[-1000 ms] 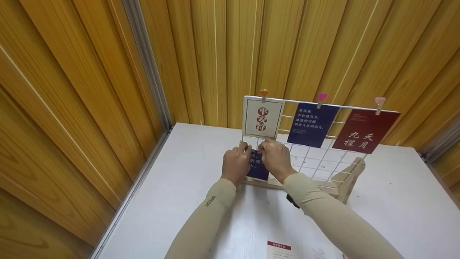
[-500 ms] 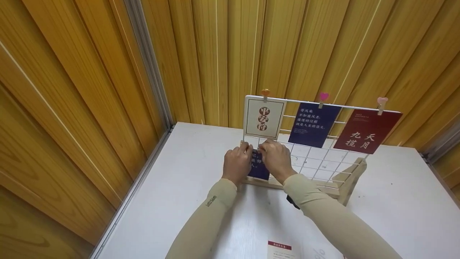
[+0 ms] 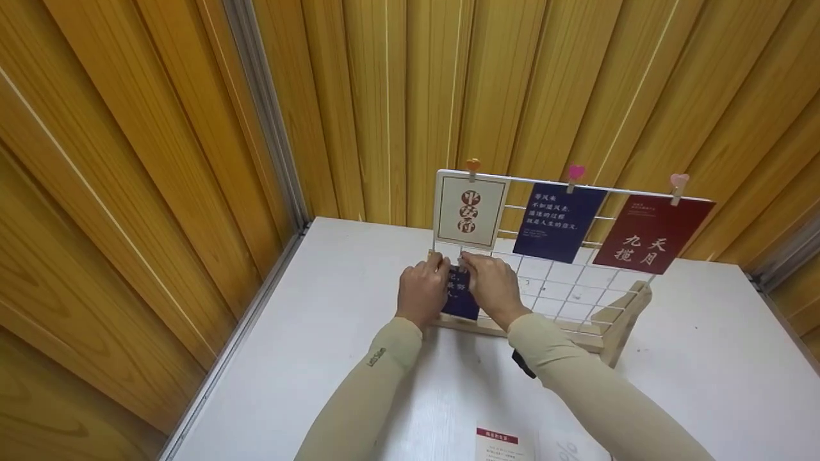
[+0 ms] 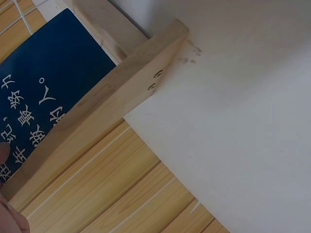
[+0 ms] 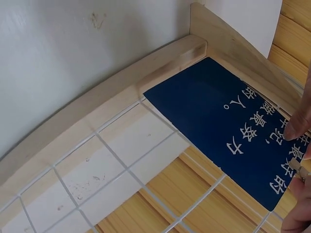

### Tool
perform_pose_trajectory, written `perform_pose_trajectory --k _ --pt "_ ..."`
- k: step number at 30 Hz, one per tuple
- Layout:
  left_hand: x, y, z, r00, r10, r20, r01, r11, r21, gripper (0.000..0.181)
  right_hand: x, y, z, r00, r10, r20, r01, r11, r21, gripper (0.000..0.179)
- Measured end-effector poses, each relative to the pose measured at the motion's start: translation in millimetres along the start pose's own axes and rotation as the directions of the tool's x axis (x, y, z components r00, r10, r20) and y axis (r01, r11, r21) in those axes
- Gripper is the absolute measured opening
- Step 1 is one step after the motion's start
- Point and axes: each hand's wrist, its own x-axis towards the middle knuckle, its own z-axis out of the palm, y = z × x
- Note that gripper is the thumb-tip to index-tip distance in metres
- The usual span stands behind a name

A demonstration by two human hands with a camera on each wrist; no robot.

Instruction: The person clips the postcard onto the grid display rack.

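"Okay, both hands are in at the rack's (image 3: 624, 314) lower left, and there's the low card (image 5: 209, 131), lying against the front of the wire. How's the grip?"

"Left hand (image 3: 421, 291) has the card by its side edge, thumb (image 4: 4, 151) down over the print near the rack's left post. Right hand (image 3: 496, 285) looks to be pinching a small clip (image 5: 297, 166), nose at the card's upper end. Whether it's biting wire, I can't tell."

"Ooh, fiddly! What could spoil it?"

"That clip, I'd say. If it rolls in the fingertips, it could spring off towards the rack's foot. And if it nips paper but misses wire, the card would likely slide once the thumb lifts."

"Crooked, maybe?"

"Easily: one twist of the thumb and it would tilt."

"Handsome stuff, mind. Smooth, stiff navy oblong, white brush lettering."

"And the clip's bare pale wood with a glint of metal. The rack's thin white wire in squares, set in chunky grained timber with a sloping side."

"Up along its top rail: cream card (image 3: 471, 211), second navy card (image 3: 557, 224), red card (image 3: 653, 234), all under heart-topped pegs (image 3: 473, 165)!"
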Motion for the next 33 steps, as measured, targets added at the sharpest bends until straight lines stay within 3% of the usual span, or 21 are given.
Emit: perform_pose_trajectory --k 9,20,28,33 --pt "-1.8 2.3 -0.7 1.0 -0.002 -0.006 0.001 1.0 -0.013 0.027 -14.3 1 -3 1.0 -0.01 0.018 0.01 0.999 0.035 0.031" --pt "-0.2 4.6 -5.0 0.999 -0.035 0.024 0.036 0.999 -0.02 0.029 -28.2 9 -22 0.999 -0.043 -0.018 0.043 0.999 0.029 0.034" --pt "-2.4 6.4 -5.3 0.997 -0.052 0.059 0.053 0.999 -0.01 0.027 -56.0 25 -39 0.998 -0.046 -0.04 0.047 0.998 0.032 0.03" --pt "-2.6 6.7 -7.8 0.994 -0.053 0.096 0.053 0.999 0.007 0.029 -76.7 39 -49 1.0 0.001 -0.026 0.0 0.999 0.045 0.027"
